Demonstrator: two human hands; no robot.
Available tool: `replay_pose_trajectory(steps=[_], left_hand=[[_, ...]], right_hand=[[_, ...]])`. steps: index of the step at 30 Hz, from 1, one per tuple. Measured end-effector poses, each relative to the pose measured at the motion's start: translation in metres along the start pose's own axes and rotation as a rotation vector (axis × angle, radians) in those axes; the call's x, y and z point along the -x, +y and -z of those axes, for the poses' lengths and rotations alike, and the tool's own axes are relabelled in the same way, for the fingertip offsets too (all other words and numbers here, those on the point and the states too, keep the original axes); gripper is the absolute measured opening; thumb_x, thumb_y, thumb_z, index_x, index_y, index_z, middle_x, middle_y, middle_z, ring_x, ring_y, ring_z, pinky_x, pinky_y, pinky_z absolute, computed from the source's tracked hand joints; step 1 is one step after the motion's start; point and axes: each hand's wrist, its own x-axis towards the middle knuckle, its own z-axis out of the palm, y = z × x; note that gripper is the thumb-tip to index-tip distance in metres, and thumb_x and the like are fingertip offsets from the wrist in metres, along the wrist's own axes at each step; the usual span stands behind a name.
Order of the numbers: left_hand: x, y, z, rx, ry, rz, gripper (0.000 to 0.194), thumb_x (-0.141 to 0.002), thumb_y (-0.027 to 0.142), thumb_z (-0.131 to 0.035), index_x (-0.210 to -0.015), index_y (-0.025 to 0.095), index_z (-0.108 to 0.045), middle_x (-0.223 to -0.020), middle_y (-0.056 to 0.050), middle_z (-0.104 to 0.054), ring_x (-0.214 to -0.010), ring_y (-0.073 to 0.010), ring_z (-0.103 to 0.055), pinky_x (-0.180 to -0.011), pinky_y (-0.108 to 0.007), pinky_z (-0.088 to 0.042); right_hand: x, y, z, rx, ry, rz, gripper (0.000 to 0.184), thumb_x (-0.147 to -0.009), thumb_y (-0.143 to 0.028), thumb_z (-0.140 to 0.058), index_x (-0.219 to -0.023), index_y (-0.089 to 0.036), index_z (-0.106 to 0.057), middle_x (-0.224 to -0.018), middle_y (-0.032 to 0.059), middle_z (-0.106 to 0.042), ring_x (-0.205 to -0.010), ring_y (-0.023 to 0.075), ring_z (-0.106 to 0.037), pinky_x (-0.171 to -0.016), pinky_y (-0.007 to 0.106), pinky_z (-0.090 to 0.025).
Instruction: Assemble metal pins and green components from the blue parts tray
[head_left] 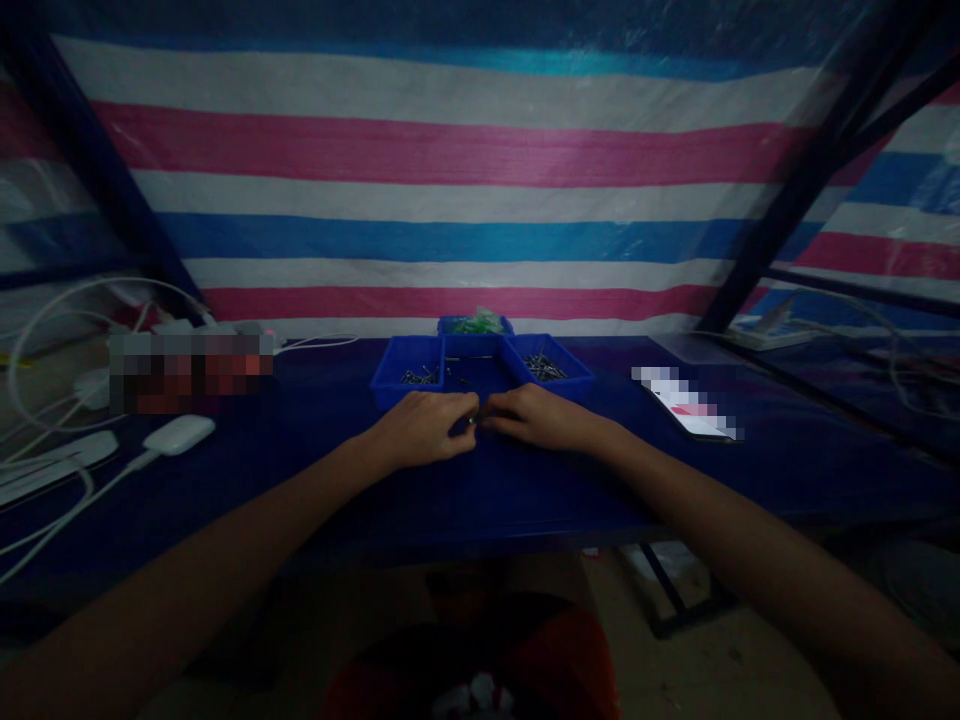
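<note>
My left hand [431, 427] and my right hand [541, 416] meet fingertip to fingertip just above the blue table [480, 505]. Both are closed in a pinch around a tiny, dark and partly shiny part, too small to name. Right behind the hands stand blue bins. The left bin [407, 352] has a small heap of metal screw-like pieces [420, 377] in it. More thin metal pieces [545, 367] fill the bottom of the right bin [576, 364]. Between them, a few loose bits lie in the middle bin [480, 372].
A rear bin [450, 325] holds green plastic wrapping [480, 321]. To the right lies a phone [690, 406] with a lit screen. At left are white cables, a white charger [180, 435] and a blurred-out reddish item. Striped sheeting [450, 150] hangs behind, between dark frame posts.
</note>
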Motion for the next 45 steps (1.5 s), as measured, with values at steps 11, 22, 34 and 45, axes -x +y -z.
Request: replay_pose_trajectory(steps=[11,22,34,45], left_hand=[[-0.0016,-0.0063,-0.0051,-0.047,-0.031,0.084,0.018,-0.082,0.03,-0.041,-0.088,0.02,-0.054,-0.076,0.0,-0.062,-0.069,-0.0138,-0.058,-0.057,-0.024,-0.035],[-0.0008,-0.0066,-0.0026,-0.08,-0.011,0.117,0.027,-0.086,0.032,-0.034,-0.08,0.019,-0.056,-0.071,-0.002,-0.061,-0.066,-0.0138,-0.057,-0.055,-0.026,-0.033],[-0.002,-0.0056,0.0003,-0.133,0.079,0.061,0.021,-0.085,0.027,-0.037,-0.089,0.018,-0.056,-0.081,-0.002,-0.06,-0.072,-0.0122,-0.056,-0.058,-0.023,-0.037],[-0.0023,-0.0087,-0.0014,-0.216,0.026,0.083,0.022,-0.086,0.028,-0.037,-0.082,0.018,-0.056,-0.076,-0.001,-0.061,-0.067,-0.0137,-0.057,-0.052,-0.024,-0.034]], right_hand=[[0.0009,-0.0007,0.0039,0.016,0.026,-0.028,0.021,-0.087,-0.025,-0.041,-0.09,-0.014,-0.058,-0.078,0.0047,-0.063,-0.066,0.011,-0.054,-0.062,0.024,-0.037],[0.0002,0.001,0.0083,0.085,0.101,-0.117,0.021,-0.087,-0.026,-0.04,-0.084,-0.015,-0.058,-0.067,0.0022,-0.059,-0.058,0.0099,-0.049,-0.056,0.023,-0.032],[0.0005,0.0015,0.0034,0.055,0.054,-0.137,0.016,-0.083,-0.024,-0.047,-0.083,-0.015,-0.06,-0.065,0.0012,-0.06,-0.052,0.0081,-0.047,-0.052,0.022,-0.031],[0.001,0.0025,0.0057,0.112,0.094,-0.157,0.016,-0.082,-0.022,-0.047,-0.087,-0.015,-0.061,-0.065,0.0019,-0.06,-0.054,0.0096,-0.048,-0.053,0.022,-0.031]])
